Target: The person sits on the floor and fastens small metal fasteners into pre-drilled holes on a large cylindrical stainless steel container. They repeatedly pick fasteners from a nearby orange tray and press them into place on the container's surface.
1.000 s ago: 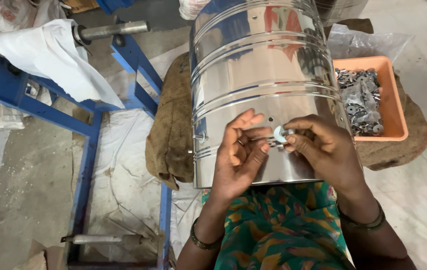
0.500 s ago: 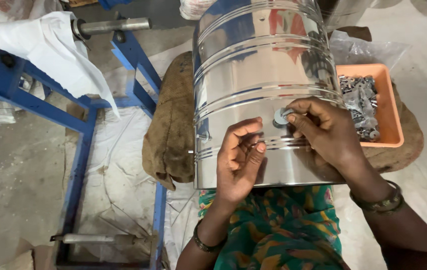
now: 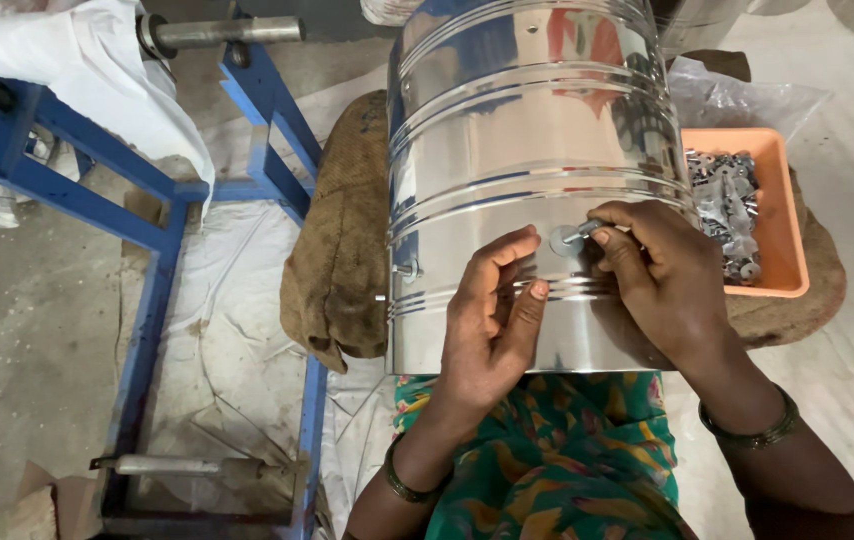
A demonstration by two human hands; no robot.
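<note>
Large ribbed shiny steel cylindrical drum (image 3: 537, 150) lying on its side across the lap, over brown burlap sacking (image 3: 342, 250); left hand (image 3: 492, 320) spread flat against drum wall, fingers open, gripping nothing; right hand (image 3: 662, 280) pinching small round grey metal washer (image 3: 565, 240), perhaps with a bolt; orange plastic tray (image 3: 782, 210) of metal fittings just beside.
</note>
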